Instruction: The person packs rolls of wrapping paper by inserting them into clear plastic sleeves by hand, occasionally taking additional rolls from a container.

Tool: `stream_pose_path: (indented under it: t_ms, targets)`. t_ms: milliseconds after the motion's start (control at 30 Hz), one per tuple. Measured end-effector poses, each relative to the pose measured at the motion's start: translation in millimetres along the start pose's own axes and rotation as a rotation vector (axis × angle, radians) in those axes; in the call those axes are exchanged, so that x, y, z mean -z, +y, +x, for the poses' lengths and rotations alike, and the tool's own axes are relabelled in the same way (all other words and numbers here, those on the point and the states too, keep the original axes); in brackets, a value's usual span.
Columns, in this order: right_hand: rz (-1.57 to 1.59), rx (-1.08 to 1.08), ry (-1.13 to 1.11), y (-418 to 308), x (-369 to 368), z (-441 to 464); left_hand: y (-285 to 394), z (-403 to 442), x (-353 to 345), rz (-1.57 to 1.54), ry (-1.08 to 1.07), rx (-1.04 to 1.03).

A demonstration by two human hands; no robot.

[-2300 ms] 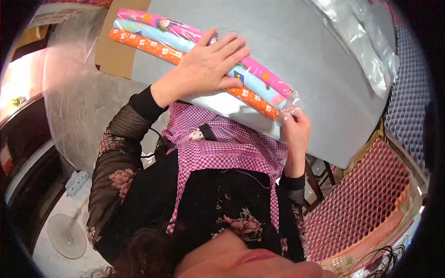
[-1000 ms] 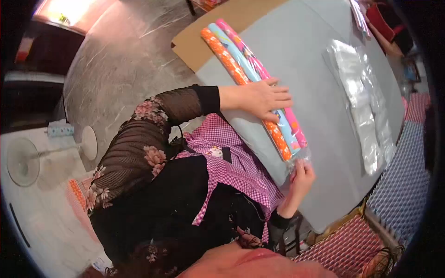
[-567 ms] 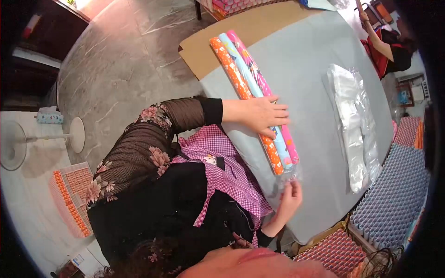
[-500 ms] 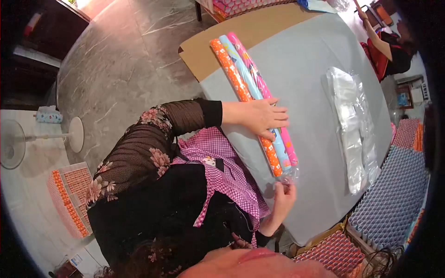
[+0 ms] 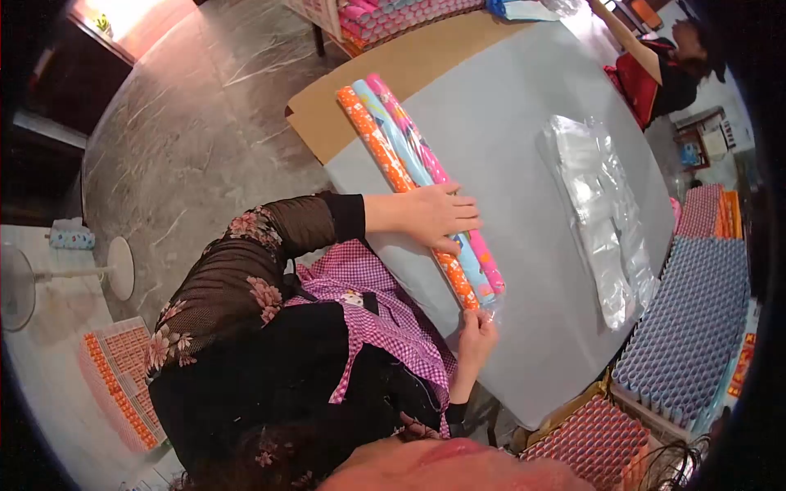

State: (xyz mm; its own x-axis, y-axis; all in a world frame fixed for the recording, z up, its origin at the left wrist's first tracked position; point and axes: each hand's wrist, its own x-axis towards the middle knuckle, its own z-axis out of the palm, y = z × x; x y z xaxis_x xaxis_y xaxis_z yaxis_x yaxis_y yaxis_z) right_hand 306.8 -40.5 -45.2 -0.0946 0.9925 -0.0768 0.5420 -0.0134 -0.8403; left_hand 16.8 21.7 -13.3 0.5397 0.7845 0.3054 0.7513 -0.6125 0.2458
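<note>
Three slim printed rolls lie side by side on the table: an orange roll [image 5: 377,139], a light blue roll [image 5: 395,123] and a pink roll [image 5: 422,151]. Clear plastic film [image 5: 498,309] shows at their near end. My left hand [image 5: 442,217] rests flat across the rolls, fingers stretched out, covering their middle. At the near end, my right hand [image 5: 476,329] pinches with its fingertips at the edge of the plastic, close to the orange roll's tip. Exactly what lies between those fingertips is partly hidden.
A stack of clear plastic bags [image 5: 594,221] lies on the grey table [image 5: 532,344]. Tightly packed tubes [image 5: 684,319] stand along the right, with red ones [image 5: 585,438] at the bottom. More pink rolls [image 5: 401,20] are at the top. Another person [image 5: 667,78] is at upper right.
The view has shifted, so the table and rolls sit further left. My right hand has moved closer to the rolls' near end. My left hand stays flat on them.
</note>
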Motion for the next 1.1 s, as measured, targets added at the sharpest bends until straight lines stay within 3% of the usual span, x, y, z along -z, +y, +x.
stream_pose_path:
  t_ms: [67, 167, 200, 233, 333, 567, 633, 700, 733, 800, 833, 900, 967, 1033, 1100]
  targets:
    - [-0.03, 0.086, -0.079, -11.4, 4.6, 2.5, -2.3, 2.0, -0.3, 0.009, -0.009, -0.007]
    - [-0.004, -0.034, -0.186, -18.5, 26.5, 9.2, -3.2, 2.5, 3.3, 0.039, -0.064, 0.006]
    - [0.029, -0.014, -0.135, -18.3, 37.2, 8.8, 0.0, 5.7, 10.1, 0.011, -0.153, 0.029]
    - [0.055, 0.003, -0.076, -14.8, 51.0, 9.7, -1.2, 4.2, 3.4, 0.048, -0.107, 0.028]
    - [-0.01, -0.207, -0.007, 7.6, 75.3, 4.8, -4.2, 4.1, 0.0, 0.074, -0.083, -0.004]
    - [0.151, -0.319, -0.008, 22.0, 104.0, -16.8, 3.7, 10.3, 10.7, 0.178, -0.102, -0.001]
    - [-0.197, 0.032, 0.34, -10.1, 109.6, -12.1, 4.0, 10.3, 6.2, 0.191, -0.129, 0.008]
    - [-0.308, 0.299, 0.224, -33.2, 103.3, -4.2, 9.9, 10.5, 7.3, 0.295, -0.082, 0.014]
    - [-0.299, 0.299, 0.232, -50.7, 91.7, -2.1, 11.7, 10.0, 4.3, 0.305, -0.085, 0.007]
    - [-0.607, 0.584, -0.046, -81.5, 67.3, 4.2, 18.2, 11.8, -7.7, 0.353, -0.099, 0.05]
    - [-0.573, 0.633, -0.045, -79.3, 52.5, 15.2, 22.0, 11.8, -5.1, 0.293, -0.104, 0.063]
    - [-0.768, 0.472, -0.2, -57.6, 33.4, 29.6, 36.2, 17.6, -14.6, 0.208, -0.093, 0.093]
    - [-0.733, 0.476, -0.249, -62.1, 30.3, 34.7, 36.9, 18.0, -17.1, 0.218, -0.069, 0.155]
    - [-0.555, 0.284, -0.324, -66.0, 30.4, 35.1, 36.6, 19.1, -19.9, 0.206, -0.049, 0.107]
    - [-0.464, 0.291, -0.335, -61.2, 30.1, 35.1, 35.9, 22.1, -25.2, 0.202, -0.002, 0.084]
